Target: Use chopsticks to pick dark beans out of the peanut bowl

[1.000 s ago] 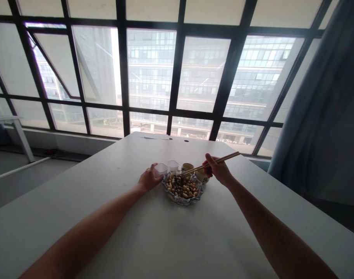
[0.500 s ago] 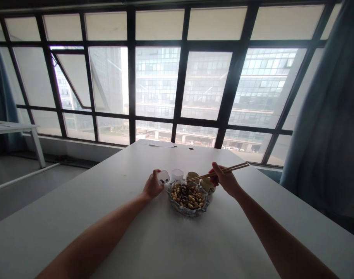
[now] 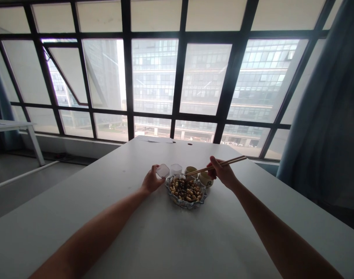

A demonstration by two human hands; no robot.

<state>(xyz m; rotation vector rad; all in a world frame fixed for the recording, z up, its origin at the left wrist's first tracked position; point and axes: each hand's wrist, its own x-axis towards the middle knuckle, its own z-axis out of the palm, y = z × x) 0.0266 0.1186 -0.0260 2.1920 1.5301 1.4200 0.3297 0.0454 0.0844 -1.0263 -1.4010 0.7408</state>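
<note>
A glass bowl (image 3: pixel 186 199) full of mixed nuts and dark seeds sits mid-table. My left hand (image 3: pixel 150 181) grips a small clear plastic cup (image 3: pixel 162 170), tilted toward the bowl's left rim. My right hand (image 3: pixel 224 173) pinches a pair of wooden chopsticks (image 3: pixel 217 165); their tips hover over the bowl's far edge. A second clear cup (image 3: pixel 176 169) and two small ceramic cups (image 3: pixel 206 178) stand just behind the bowl.
The white table (image 3: pixel 171 240) runs from me to the window wall. Blue curtains (image 3: pixel 325 108) hang at right. Another white table (image 3: pixel 11 126) stands at far left over grey floor.
My left hand lifted the clear cup off the table and tipped it toward the bowl. The chopsticks stay over the bowl; my head view shifted slightly.
</note>
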